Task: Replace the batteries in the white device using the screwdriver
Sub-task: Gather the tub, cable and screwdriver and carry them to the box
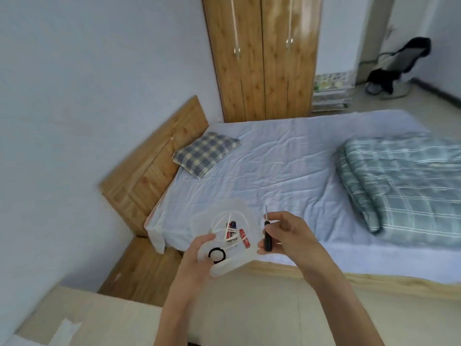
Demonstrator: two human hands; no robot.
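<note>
I am watching both hands working over the near edge of the bed (274,166), toward its headboard (154,171) end. The left hand (197,258) is grasping the white device (230,264) by its near-left side, thumb lying on top just beside a black ring (216,254) and fingers curling underneath. The device is being held above the bed's wooden side rail, its open face turning up toward me. Thin white ribs are crossing over the opening. Inside it, red and blue batteries (243,238) are lying side by side, their long axes running roughly from the rail toward the far side of the bed.

The right hand (287,233) is pinching the screwdriver (267,236) by its black handle, just to the right of the device and not touching it. The tool's long axis is standing almost upright in the picture, with the metal tip pointing away across the mattress and the handle end pointing back at the rail.

Farther along the bed, a checked pillow (205,154) is resting by the headboard and a folded quilt (404,186) is lying at the opposite end.
</note>
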